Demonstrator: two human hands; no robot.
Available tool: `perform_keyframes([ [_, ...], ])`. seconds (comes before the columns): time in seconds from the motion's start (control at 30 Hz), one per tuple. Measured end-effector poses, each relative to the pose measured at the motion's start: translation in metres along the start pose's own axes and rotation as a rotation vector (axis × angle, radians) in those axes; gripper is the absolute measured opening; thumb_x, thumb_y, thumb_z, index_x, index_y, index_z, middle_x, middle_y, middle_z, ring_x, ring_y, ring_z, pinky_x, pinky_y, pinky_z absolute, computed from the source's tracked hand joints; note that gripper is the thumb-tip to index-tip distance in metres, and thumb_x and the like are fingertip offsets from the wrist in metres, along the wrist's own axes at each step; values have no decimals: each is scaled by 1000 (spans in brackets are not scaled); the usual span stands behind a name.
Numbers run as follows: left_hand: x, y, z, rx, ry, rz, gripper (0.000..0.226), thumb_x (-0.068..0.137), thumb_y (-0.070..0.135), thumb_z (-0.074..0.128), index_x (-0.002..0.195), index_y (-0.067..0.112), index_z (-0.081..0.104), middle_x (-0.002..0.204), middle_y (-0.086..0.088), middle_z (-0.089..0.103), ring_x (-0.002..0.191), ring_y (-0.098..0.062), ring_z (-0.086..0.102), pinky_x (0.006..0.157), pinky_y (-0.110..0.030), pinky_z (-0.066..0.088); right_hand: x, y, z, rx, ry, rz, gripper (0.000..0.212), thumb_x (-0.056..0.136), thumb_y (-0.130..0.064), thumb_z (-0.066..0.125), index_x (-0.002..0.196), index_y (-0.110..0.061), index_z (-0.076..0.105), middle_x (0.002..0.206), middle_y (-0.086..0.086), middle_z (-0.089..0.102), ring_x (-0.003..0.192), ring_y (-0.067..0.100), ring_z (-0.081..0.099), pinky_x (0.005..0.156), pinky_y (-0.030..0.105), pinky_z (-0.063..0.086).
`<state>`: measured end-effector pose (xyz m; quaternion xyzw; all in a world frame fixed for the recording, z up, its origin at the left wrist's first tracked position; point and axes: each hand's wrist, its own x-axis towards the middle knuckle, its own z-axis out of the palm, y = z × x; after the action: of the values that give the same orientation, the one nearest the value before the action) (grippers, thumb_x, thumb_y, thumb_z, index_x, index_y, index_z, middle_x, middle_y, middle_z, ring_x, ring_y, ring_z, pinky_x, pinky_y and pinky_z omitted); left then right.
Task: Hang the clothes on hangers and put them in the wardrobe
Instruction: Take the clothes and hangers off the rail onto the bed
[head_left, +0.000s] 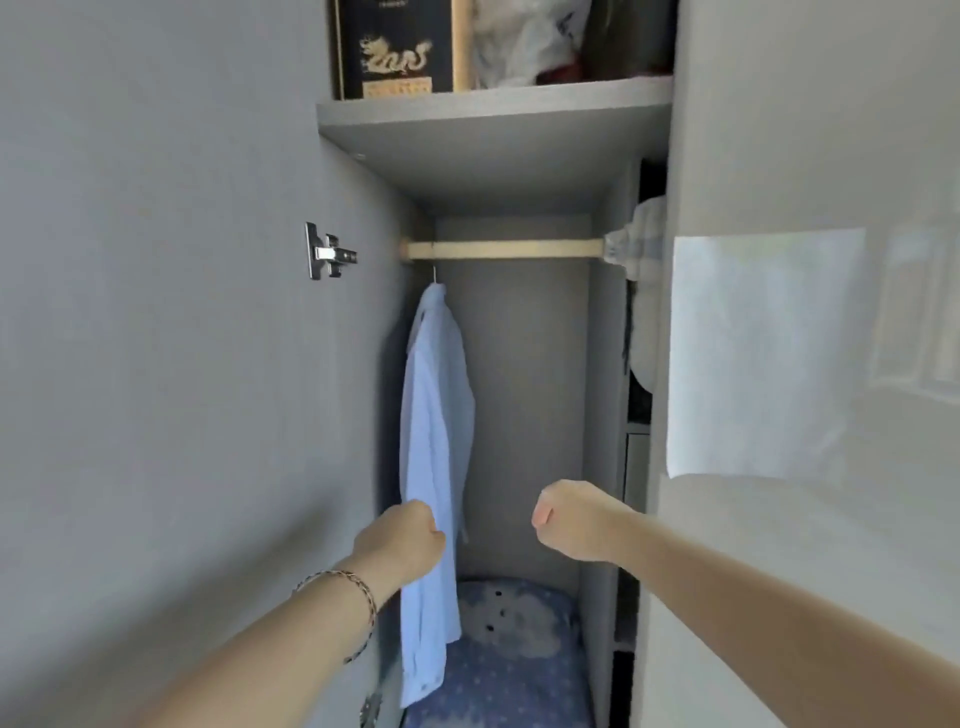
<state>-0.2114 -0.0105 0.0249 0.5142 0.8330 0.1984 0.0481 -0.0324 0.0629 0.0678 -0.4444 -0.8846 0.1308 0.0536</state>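
A light blue shirt (436, 441) hangs on a hanger from the pale wooden rail (504, 249) at the left end of the open grey wardrobe. My left hand (402, 543) is curled into a fist right against the shirt's lower front edge; whether it pinches the cloth I cannot tell. My right hand (569, 519) is a closed fist in the free space to the right of the shirt, holding nothing. The hanger's hook (434, 273) shows just under the rail; the rest of the hanger is hidden inside the shirt.
The wardrobe's open left door (182, 364) with a metal hinge (330, 252) stands close on the left. A grey shelf (493, 119) above holds a dark box and bags. Blue starred bedding (509, 670) lies on the wardrobe floor. Pale clothes (644, 244) hang behind the right panel.
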Motion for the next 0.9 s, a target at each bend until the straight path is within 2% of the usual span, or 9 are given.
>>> perform_keyframes([
  [0.17,42,-21,-35,-26,82,-79,20,83,9,36,64,14,38,62,3,43,54,-12,37,47,-23,27,67,-44,-41,153,123,-124,11,91,-16,45,83,-16,52,91,5,54,82,21,48,77,29,43],
  [0.3,88,-23,-50,-124,74,-91,24,81,6,37,58,13,32,58,-1,41,54,-16,39,52,-22,35,130,-77,-70,373,249,-85,30,89,-14,44,61,-13,33,60,1,39,52,16,34,48,23,30],
  [0.4,128,-27,-48,-218,72,-76,24,80,5,37,58,13,32,60,-4,43,59,-22,48,55,-27,43,185,-98,-91,472,350,-56,31,90,-18,45,61,-13,33,60,1,38,50,14,35,45,23,26],
  [0.53,175,-33,-31,-249,55,-35,27,86,4,40,61,13,34,60,-1,35,56,-15,38,54,-26,35,249,-123,-119,486,398,-74,27,94,-22,45,71,-8,40,72,5,44,62,18,45,47,22,30],
  [0.63,200,-36,-23,-215,45,-44,12,92,12,44,91,4,54,80,-6,55,80,-23,59,72,-31,48,285,-131,-129,435,341,-41,22,95,-19,46,77,-6,41,82,10,45,73,22,47,57,26,38],
  [0.7,213,-39,-18,-205,33,-45,15,90,11,43,76,12,48,76,-3,52,77,-21,55,70,-30,45,303,-131,-130,498,265,-11,13,94,-13,46,84,-4,44,73,9,44,61,19,45,50,23,39],
  [0.77,222,-42,-13,-170,25,-35,27,88,8,42,63,16,35,66,2,40,63,-15,41,59,-24,35,312,-128,-129,578,231,22,8,94,-11,45,97,-4,45,80,10,50,63,18,49,48,23,38],
  [0.83,225,-44,-12,-133,35,-28,31,88,7,41,60,14,30,61,3,36,55,-12,32,51,-21,27,318,-122,-127,612,253,29,15,96,-13,43,102,-2,51,107,15,58,87,27,58,65,28,41],
  [0.9,228,-43,-14,-103,52,-30,32,90,8,40,60,14,31,59,3,36,52,-10,32,48,-21,26,322,-112,-124,640,357,33,25,97,-17,43,111,2,54,126,17,55,110,30,55,75,27,35],
])
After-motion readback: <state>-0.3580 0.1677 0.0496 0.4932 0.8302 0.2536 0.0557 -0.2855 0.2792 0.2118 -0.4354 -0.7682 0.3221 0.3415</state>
